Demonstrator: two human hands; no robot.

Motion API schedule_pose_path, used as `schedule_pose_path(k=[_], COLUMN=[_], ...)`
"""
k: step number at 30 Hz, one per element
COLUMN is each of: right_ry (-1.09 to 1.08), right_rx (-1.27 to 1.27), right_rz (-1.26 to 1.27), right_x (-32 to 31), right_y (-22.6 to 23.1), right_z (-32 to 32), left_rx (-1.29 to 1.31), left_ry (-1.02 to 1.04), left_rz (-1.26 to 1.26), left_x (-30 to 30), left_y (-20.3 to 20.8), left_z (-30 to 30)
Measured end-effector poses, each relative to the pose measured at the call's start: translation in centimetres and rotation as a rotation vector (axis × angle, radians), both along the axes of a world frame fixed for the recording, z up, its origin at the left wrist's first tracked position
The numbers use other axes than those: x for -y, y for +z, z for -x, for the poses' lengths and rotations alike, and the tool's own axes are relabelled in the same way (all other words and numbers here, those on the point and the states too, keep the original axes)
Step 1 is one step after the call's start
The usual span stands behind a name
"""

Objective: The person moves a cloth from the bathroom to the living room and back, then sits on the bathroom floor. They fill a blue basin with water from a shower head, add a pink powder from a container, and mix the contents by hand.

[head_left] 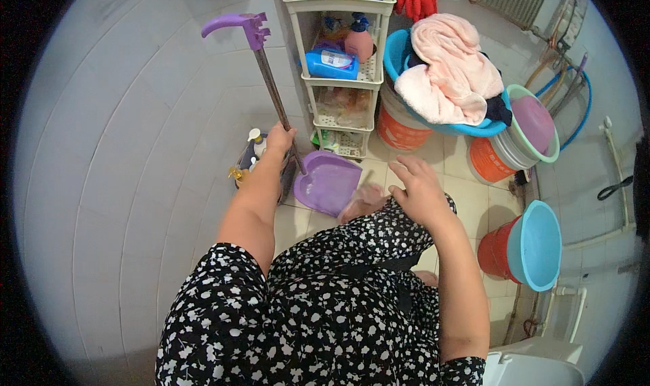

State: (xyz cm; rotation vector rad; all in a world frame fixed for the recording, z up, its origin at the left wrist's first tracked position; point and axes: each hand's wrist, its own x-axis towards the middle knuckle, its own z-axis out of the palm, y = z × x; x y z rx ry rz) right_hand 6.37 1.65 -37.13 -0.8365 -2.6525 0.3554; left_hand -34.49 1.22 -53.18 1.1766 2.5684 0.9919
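My left hand [279, 139] is closed around the metal pole of a long-handled dustpan [328, 183]. Its purple scoop rests on the tiled floor near my foot, and its purple handle end [233, 24] rises toward the wall at the left. Beside my left wrist stands a dark basket [287, 183] with several pump bottles [256, 140], partly hidden by my forearm. My right hand [420, 191] is above my bent knee, its fingers apart and holding nothing; whether it touches the knee I cannot tell.
A white shelf rack [342, 82] with bottles stands ahead. To its right, a blue basin [395, 51] heaped with pink cloth [450, 68] sits on buckets. Further right are a green basin [552, 149] and a blue basin [542, 247] on a red bucket. A toilet [535, 366] is at lower right.
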Motion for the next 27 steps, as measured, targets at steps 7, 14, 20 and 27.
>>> schedule_pose_path(k=[7,14,20,27], right_ry=[0.089,0.053,0.028,0.007], right_rx=[-0.024,0.001,-0.074,-0.076], right_rz=[0.092,0.229,0.185,0.131], right_x=[-3.2,-7.6,-7.9,-5.1], right_y=[-3.1,-6.9,-4.2,-1.5], right_z=[2.7,5.1,4.7,2.2], left_rx=[-0.006,0.019,-0.08,-0.06], left_ry=[0.055,0.037,0.039,0.042], left_rz=[0.032,0.048,0.077,0.034], left_x=[0.1,0.4,-1.5,-1.6], left_y=[2.2,2.4,2.2,2.0], left_z=[-1.6,-1.7,-2.1,-2.0])
